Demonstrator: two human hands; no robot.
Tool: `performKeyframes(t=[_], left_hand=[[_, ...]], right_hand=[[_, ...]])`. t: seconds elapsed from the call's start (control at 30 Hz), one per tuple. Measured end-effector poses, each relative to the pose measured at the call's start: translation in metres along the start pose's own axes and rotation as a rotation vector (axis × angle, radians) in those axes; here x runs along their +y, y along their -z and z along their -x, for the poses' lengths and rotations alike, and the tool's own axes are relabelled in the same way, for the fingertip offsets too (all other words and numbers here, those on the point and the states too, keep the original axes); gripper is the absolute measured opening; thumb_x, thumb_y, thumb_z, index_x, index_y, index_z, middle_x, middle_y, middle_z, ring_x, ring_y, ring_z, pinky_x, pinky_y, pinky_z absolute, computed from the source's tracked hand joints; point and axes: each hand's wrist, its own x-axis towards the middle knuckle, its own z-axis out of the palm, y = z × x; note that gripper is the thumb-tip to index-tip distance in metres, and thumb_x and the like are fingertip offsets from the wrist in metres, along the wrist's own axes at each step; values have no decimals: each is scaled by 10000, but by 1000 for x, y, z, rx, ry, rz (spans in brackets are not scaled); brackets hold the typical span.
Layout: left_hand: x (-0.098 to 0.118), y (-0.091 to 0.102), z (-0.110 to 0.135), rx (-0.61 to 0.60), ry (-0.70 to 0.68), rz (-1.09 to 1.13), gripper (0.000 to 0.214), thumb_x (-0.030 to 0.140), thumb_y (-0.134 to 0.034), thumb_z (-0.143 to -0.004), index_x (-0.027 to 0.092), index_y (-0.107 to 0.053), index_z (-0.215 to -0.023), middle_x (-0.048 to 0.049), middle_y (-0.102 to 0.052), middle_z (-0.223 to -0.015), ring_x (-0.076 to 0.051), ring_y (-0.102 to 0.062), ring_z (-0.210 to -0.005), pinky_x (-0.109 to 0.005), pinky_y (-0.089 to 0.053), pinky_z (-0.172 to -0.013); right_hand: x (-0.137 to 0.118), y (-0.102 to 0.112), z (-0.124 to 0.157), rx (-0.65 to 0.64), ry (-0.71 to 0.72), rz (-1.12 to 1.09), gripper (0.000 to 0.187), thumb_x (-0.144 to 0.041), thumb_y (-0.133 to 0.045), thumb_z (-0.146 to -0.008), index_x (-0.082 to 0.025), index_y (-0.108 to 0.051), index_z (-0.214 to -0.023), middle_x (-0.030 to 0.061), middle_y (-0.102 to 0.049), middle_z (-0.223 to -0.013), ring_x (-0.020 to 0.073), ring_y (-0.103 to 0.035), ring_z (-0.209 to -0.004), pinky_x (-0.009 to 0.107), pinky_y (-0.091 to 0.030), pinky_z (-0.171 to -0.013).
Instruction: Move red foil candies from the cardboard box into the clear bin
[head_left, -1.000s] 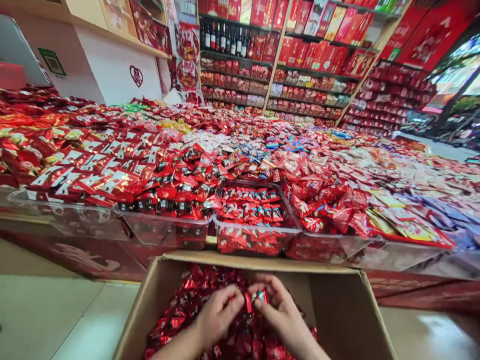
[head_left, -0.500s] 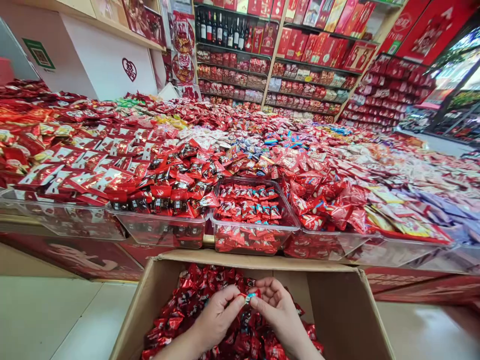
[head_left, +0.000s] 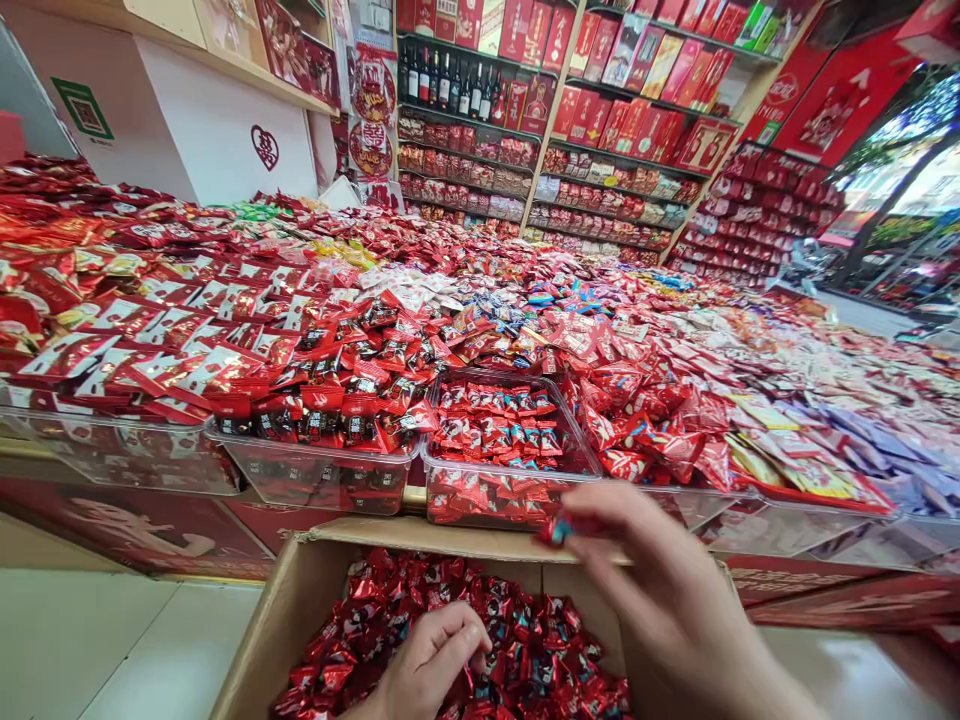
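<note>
My right hand [head_left: 667, 590], smeared by motion, pinches a red and blue wrapped candy [head_left: 556, 530] between its fingertips. It hangs above the front edge of the cardboard box [head_left: 450, 535], just below the clear plastic bin [head_left: 506, 465]. Inside that bin, small red candies [head_left: 495, 435] lie in neat rows at a lower level than the heaps beside it. My left hand [head_left: 442, 650] is low over the loose red candies [head_left: 540, 650] in the box. Its fingers are curled together with the thumb against them, and what is within them, if anything, is hidden.
Clear bins of dark-and-red packets [head_left: 322, 420] and red twisted packets [head_left: 645, 420] flank the middle bin. Heaped sweets spread behind them. Wine bottles [head_left: 450, 85] and red gift boxes [head_left: 600, 115] fill the back shelves. Pale floor tiles [head_left: 127, 640] lie left of the box.
My hands have parted. The right one has moved up and to the right with the candy, toward the bin's front; the left has dropped slightly over the box. The view has shifted a little.
</note>
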Motion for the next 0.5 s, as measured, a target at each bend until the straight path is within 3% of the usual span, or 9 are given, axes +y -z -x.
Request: performKeyframes(t=[0.1,0.23,0.33,0.5], left_hand=[[2,0,0,-14,-26,-137,261,334,-376,-788,156,-537,-685,-1,-539,-645,-118,-487,-648,-210,-364,-623],[5,1,2,-31,-66,-289,238,311,-391,-777,154,-535,-670,-8,-546,-642,-115,-483,-638,-203,-363,-619],[6,2,3,-20,-93,-364,207,286,-412,-759,156,-541,-663,-4,-550,-626,-116,-486,-623,-199,-365,-604],[2,3,2,-53,-140,-391,122,215,-480,-695,150,-583,-686,-14,-592,-641,-118,-515,-625,-185,-376,-598]], right_hand=[[-5,23,-61,-121,-23,249,219,-208,-482,-700,-211,-512,-917,34,-564,-844,159,-516,-766,280,-407,-681],[9,11,-122,-446,-121,621,246,-144,-510,-640,-177,-521,-884,25,-583,-802,143,-519,-706,235,-386,-594],[15,-11,-139,-656,-165,794,288,-126,-527,-607,-159,-534,-893,49,-593,-833,153,-526,-711,214,-368,-535],[10,-33,-140,-915,-200,1009,348,-83,-529,-587,-105,-564,-932,102,-605,-886,192,-549,-764,223,-373,-530]])
